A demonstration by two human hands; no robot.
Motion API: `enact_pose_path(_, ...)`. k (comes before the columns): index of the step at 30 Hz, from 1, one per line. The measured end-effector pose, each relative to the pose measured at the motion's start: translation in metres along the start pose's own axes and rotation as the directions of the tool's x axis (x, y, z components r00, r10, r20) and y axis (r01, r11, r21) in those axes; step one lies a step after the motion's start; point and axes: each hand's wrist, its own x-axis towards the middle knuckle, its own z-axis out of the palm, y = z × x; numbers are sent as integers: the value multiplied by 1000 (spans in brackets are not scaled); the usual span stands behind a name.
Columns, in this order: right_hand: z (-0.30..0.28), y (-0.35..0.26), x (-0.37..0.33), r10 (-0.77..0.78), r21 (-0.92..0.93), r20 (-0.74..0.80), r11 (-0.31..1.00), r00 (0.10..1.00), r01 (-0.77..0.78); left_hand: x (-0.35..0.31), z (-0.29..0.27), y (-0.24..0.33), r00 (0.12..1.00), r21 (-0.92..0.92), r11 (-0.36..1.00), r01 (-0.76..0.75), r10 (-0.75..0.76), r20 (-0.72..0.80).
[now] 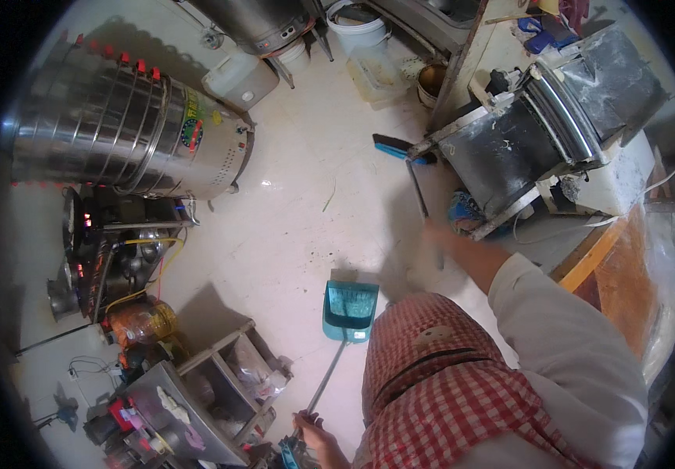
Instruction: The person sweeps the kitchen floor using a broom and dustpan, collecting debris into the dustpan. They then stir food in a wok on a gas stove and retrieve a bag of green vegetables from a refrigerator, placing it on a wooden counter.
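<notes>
My left hand (319, 439), low in the view, is closed around the long handle of a teal dustpan (350, 303). The pan lies on the pale floor in front of me, and its tray faces away from my body. With my right arm stretched forward, my right hand (440, 237) grips the grey stick of a broom (417, 190); motion blurs this hand a little. The blue broom head with dark bristles touches the floor beside the foot of the dough machine (501, 156). Small dark crumbs (323, 255) lie beyond the pan's lip, and a thin green strand (329, 197) farther off.
Stacked steel steamers (118, 125) stand at the left, above a burner stand (130, 227) with a yellow hose. A shelf unit (220, 383) is near my left side. Buckets (357, 31) and a clear tub (376, 74) sit at the back. A wooden board (619, 273) leans at right.
</notes>
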Motion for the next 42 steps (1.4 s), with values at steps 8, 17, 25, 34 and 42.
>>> enact_pose_path(8,27,-78,-118,-68,317,323,948,944,-40,50,22,0,997,-134,990,31,-22,73)
enact_pose_path(17,-47,-110,-17,-192,268,-10,945,981,188,107,109,44,991,-183,983,25,0,135)
enact_pose_path(25,-133,-186,159,17,-826,560,91,828,557,117,163,107,999,-113,992,50,-48,18)
enact_pose_path(34,-83,-223,70,-324,-238,251,893,912,382,169,209,148,984,-205,966,157,-171,-50)
enact_pose_path(42,-283,-339,110,-129,70,289,991,949,113,155,278,186,987,-205,969,136,-150,-55)
